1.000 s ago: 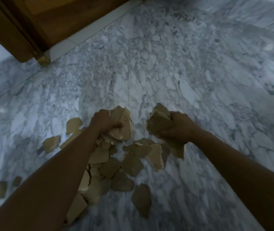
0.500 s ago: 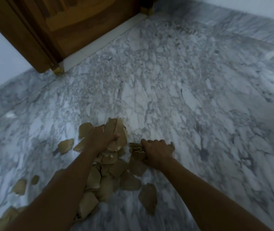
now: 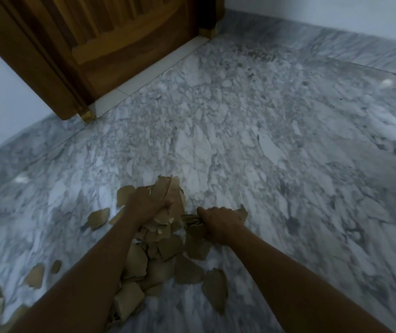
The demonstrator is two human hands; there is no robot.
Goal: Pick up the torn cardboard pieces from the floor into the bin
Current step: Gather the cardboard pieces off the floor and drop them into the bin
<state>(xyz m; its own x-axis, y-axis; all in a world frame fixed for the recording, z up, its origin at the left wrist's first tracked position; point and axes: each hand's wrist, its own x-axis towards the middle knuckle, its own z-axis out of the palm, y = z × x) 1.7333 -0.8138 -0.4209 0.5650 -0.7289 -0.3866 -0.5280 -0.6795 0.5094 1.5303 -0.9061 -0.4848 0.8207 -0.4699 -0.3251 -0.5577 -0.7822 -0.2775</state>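
Torn brown cardboard pieces (image 3: 168, 258) lie in a heap on the grey marble floor (image 3: 264, 152), between my two forearms. My left hand (image 3: 145, 205) grips a bundle of pieces (image 3: 168, 188) that sticks up above its fingers. My right hand (image 3: 218, 223) is down at the heap's right side, fingers curled around crumpled pieces (image 3: 193, 223) on the floor. More scraps lie loose to the left (image 3: 98, 218) and at the lower left corner (image 3: 34, 276). No bin is in view.
A wooden door (image 3: 110, 44) and its frame stand at the top left, with a pale threshold strip (image 3: 148, 75) below. White walls with marble skirting border the floor at the back and left. Bare marble floor stretches to the right.
My right hand has come down from holding its handful in the air to the heap on the floor. The view has tilted up, showing more of the door.
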